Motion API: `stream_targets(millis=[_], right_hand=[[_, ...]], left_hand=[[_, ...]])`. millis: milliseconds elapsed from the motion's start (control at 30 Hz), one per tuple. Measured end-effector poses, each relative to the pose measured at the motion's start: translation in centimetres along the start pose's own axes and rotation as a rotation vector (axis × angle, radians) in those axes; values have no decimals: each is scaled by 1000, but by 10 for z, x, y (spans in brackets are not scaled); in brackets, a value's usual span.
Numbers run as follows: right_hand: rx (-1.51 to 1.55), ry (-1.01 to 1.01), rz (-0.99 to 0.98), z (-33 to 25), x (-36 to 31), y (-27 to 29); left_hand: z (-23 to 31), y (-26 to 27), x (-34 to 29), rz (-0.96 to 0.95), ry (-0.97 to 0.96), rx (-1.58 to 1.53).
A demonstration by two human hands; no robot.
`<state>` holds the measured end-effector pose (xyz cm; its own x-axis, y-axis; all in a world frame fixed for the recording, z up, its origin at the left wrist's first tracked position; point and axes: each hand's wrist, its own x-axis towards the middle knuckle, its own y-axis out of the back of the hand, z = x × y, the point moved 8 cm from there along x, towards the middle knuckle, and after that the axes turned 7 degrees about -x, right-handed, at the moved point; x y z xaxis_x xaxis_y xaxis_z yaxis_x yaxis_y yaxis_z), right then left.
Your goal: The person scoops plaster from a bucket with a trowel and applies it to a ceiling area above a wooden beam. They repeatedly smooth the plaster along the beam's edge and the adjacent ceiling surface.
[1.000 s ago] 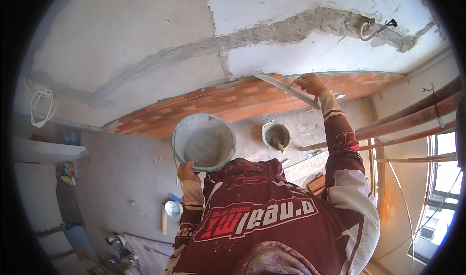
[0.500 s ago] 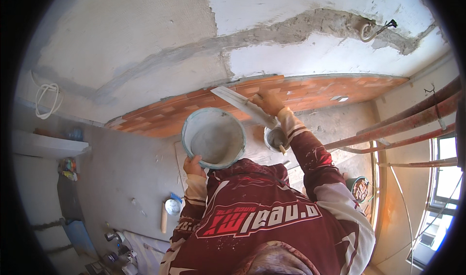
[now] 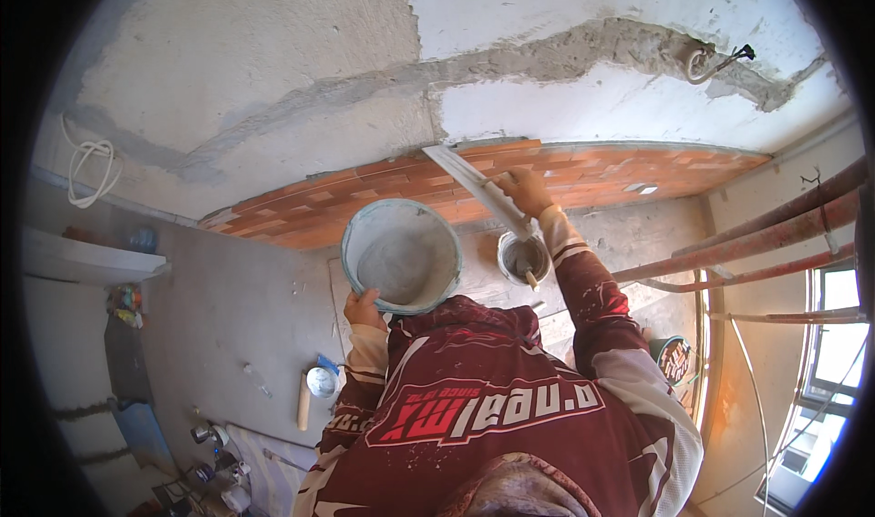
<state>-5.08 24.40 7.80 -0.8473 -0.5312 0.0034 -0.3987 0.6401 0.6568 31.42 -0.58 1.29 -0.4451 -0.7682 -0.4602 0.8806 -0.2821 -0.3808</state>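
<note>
My left hand (image 3: 365, 311) grips the rim of a round grey-green bucket (image 3: 436, 284), tilted so that its inside shows grey, dusty material at the bottom. My right hand (image 3: 522, 193) is closed on a long, flat, pale smoothing blade (image 3: 468, 174). The blade slants from the top edge of the orange brick strip (image 3: 319, 210) down toward a smaller bucket. In that smaller bucket (image 3: 540, 246) on the floor there is grey mix, with a wooden-handled tool (image 3: 531, 280) standing in it. Fingers on the blade's far side are hidden.
Above the bricks rises a partly plastered wall (image 3: 273, 52) with a rough grey channel and wires (image 3: 720, 64). Red metal poles (image 3: 756, 230) cross at the right. A bucket of rubble (image 3: 674, 357) stands lower right; a small pail (image 3: 322, 382) stands left of me.
My right hand and the blade have shifted a little to the right, and the blade leans more steeply. The bucket in my left hand stays nearly in place.
</note>
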Motion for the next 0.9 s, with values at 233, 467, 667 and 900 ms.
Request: stream_targets(millis=[233, 467, 667, 900], right_hand=[[2, -105, -70, 10, -18, 68], [-241, 345, -302, -62, -76, 9], [-455, 318, -432, -87, -86, -38], [-431, 384, -358, -100, -82, -62]], left_hand=[[5, -11, 3, 20, -121, 72], [-3, -12, 32, 19, -255, 196], [31, -48, 6, -193, -483, 515], [70, -89, -24, -336, -516, 568]])
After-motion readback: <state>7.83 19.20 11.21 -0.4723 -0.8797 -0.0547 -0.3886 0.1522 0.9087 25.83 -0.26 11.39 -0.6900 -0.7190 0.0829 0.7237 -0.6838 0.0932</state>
